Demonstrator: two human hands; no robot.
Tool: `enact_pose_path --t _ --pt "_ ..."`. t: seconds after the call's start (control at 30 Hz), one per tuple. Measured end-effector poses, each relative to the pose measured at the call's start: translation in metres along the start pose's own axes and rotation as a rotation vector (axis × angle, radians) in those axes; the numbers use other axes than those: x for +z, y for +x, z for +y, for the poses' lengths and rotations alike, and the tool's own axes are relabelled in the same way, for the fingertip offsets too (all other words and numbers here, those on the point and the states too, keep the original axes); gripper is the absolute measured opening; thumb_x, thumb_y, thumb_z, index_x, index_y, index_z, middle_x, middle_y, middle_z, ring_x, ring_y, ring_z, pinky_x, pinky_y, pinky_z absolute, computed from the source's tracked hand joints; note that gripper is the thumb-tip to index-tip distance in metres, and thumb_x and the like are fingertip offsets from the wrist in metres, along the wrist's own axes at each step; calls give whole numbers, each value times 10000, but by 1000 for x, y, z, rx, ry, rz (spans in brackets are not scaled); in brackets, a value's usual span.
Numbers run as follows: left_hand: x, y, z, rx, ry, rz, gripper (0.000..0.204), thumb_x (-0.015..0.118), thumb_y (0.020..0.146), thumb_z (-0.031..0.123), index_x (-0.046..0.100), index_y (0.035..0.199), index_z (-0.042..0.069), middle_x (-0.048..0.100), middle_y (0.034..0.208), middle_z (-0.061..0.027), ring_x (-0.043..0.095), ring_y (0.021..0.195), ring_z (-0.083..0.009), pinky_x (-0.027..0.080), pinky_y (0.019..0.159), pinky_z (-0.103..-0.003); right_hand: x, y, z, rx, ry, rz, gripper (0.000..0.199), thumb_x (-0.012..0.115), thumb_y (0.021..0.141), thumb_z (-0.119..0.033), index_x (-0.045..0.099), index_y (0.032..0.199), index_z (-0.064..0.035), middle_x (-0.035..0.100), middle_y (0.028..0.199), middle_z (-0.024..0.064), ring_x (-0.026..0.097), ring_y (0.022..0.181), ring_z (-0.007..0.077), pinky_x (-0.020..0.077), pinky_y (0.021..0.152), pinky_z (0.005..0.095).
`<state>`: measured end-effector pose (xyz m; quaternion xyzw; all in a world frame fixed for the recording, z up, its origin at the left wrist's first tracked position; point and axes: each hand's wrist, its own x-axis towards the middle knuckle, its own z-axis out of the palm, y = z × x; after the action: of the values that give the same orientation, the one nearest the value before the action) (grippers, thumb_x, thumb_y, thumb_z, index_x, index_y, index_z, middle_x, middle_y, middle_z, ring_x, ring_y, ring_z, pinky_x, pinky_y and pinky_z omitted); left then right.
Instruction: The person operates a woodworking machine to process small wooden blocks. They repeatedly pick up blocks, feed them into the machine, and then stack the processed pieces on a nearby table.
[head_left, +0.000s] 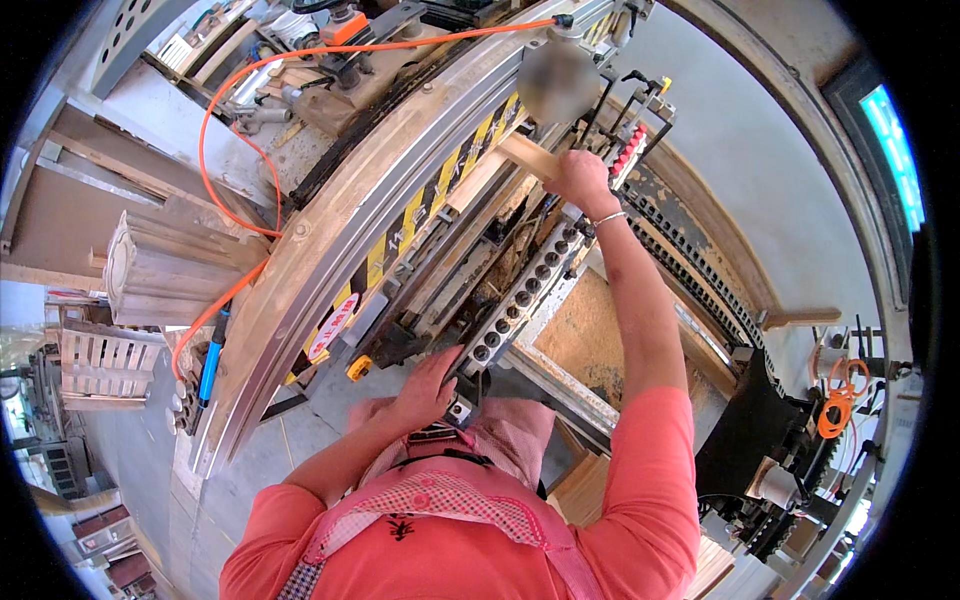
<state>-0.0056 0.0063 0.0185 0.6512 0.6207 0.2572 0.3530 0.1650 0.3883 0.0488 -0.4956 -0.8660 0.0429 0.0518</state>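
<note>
My right hand (580, 185) reaches far forward, its fingers closed round the near end of a pale wooden board (530, 156). The board's far end meets the black-and-yellow striped edge (440, 200) of the machine. Another light wooden strip (478, 182) lies just left of it, along that edge. Close to my body, my left hand (425, 392) rests with fingers stretched out against the near end of a metal rail (520, 300). A row of round black caps or holes runs along this rail. My left hand holds nothing that I can see.
A curved wood-topped metal beam (330, 230) borders the machine on the left. An orange hose (205, 130) loops over it, near a blue air gun (212, 360). Sawdust (585, 330) fills a tray right of the rail. Black chain tracks (690, 270) run along the right.
</note>
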Motion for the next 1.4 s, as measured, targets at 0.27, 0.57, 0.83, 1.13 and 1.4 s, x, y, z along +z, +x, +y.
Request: enact_pose_path --t 0.27,0.57,0.83,1.13,1.4 --pt "1 -1 -1 32 15 58 538 535 800 54 368 1311 30 502 1218 -217 488 1074 -407 371 945 -461 -1 0 -7 130 28 6 423 773 577 -390 680 768 -24 654 784 159 652 736 307 538 666 389" --pt "0 0 0 30 13 70 539 544 778 36 389 1294 25 516 1201 -215 501 1049 -405 388 915 -465 -7 1 -13 160 29 -35 424 765 574 -390 689 800 -39 663 810 157 656 744 305 542 673 390" --pt "5 1 -5 38 1 88 530 546 777 32 404 1287 38 528 1183 -209 503 1043 -400 392 911 -459 -1 5 -7 113 32 -19 408 736 581 -394 684 793 -49 654 783 159 652 740 311 538 665 393" --pt "2 3 0 11 -39 69 535 538 775 15 397 1291 32 519 1183 -216 499 1046 -403 395 913 -453 -5 5 -6 62 9 -57 423 737 596 -423 684 800 -57 654 779 143 652 761 298 538 688 386" --pt "5 2 -1 12 -53 77 523 531 781 11 402 1288 31 515 1183 -219 494 1052 -409 398 917 -445 -4 6 -8 75 35 -10 372 745 579 -369 690 763 -50 663 770 152 657 764 303 540 702 386"
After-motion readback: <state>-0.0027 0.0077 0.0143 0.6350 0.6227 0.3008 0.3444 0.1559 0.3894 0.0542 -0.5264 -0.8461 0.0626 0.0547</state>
